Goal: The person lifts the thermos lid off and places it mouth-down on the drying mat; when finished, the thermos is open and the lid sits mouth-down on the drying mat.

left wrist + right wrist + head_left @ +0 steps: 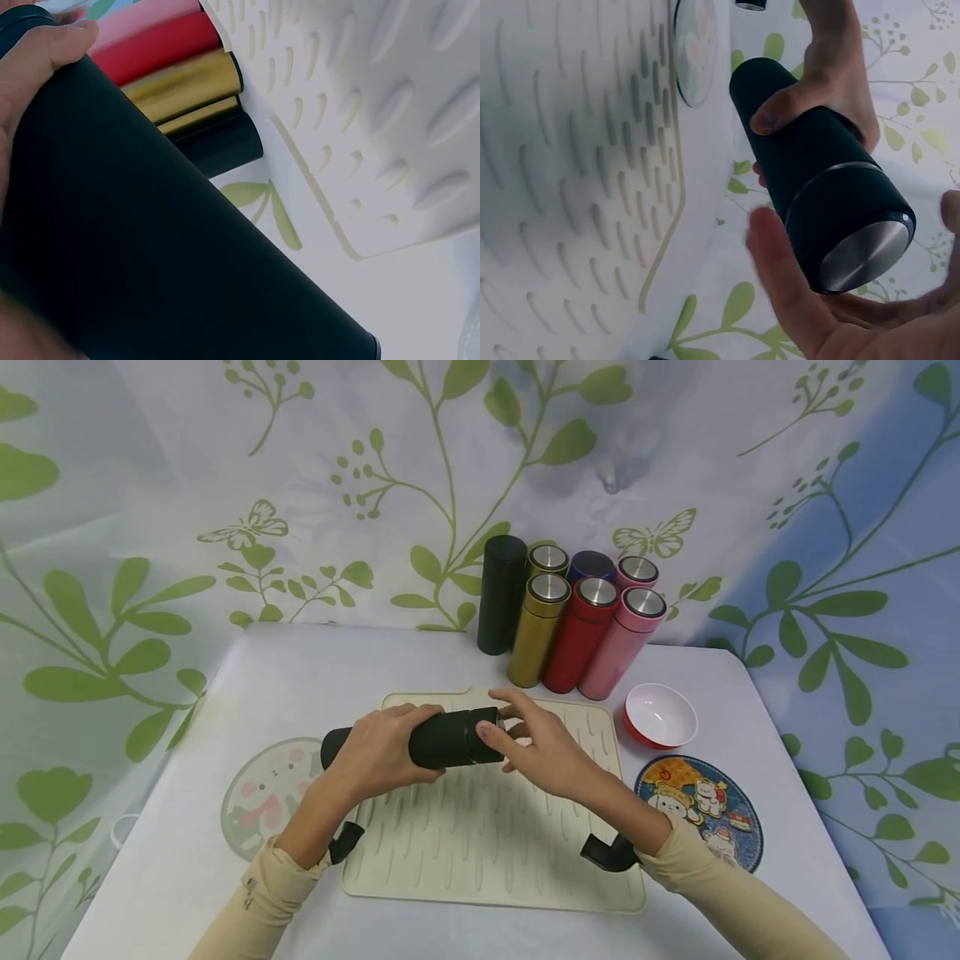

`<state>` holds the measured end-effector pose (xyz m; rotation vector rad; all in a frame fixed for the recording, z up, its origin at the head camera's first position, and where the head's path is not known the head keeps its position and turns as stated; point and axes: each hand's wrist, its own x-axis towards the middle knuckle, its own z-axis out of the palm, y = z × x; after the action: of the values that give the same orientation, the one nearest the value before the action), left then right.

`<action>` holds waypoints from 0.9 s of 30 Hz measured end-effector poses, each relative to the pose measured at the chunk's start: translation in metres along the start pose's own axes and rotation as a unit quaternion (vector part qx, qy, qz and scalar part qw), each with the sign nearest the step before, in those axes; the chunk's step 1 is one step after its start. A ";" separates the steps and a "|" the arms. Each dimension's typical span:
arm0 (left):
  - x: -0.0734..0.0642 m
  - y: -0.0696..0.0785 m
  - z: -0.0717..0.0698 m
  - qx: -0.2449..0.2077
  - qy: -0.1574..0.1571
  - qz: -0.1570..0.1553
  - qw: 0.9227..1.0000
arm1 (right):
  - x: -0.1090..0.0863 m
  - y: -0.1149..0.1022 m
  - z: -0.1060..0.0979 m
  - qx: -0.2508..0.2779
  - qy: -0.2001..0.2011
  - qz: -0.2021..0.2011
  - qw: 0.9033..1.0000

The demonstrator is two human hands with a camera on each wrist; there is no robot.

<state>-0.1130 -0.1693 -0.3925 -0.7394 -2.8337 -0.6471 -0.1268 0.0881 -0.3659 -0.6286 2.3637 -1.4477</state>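
Observation:
A black thermos bottle [442, 742] is held in the air over the cream ribbed mat [480, 835], lying almost level with its lid end to the right. My left hand [384, 745] grips it round the body; the thumb lies along its side in the left wrist view. At the lid end is my right hand [546, 750], thumb and fingers spread around the lid [847, 217]. The lid's silver top [866, 255] faces the right palm. Whether the right fingertips touch the lid, I cannot tell.
Behind the mat stand several thermos bottles: black [501, 597], gold [538, 635], red [579, 639], pink [621, 647] and others. To the right are a red-and-white bowl [660, 714] and a round blue picture mat [731, 802]. A pale round mat [251, 793] lies left.

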 end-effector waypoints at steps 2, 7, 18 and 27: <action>0.000 0.000 0.000 0.001 -0.002 -0.001 1.000 | 0.002 -0.001 -0.001 0.006 -0.014 0.030 0.999; 0.000 -0.001 -0.001 -0.006 -0.004 -0.006 1.000 | 0.005 0.000 -0.001 -0.005 -0.004 -0.006 1.000; -0.007 -0.015 -0.009 -0.077 -0.006 -0.040 0.996 | 0.006 -0.003 -0.004 -0.090 0.023 -0.231 0.968; -0.021 -0.042 -0.030 -0.151 0.078 -0.087 0.982 | 0.020 0.022 0.008 -0.106 0.086 -0.190 0.972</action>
<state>-0.1144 -0.2245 -0.3858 -0.4573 -2.7054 -1.1286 -0.1445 0.0809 -0.3902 -1.1047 2.6657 -1.4550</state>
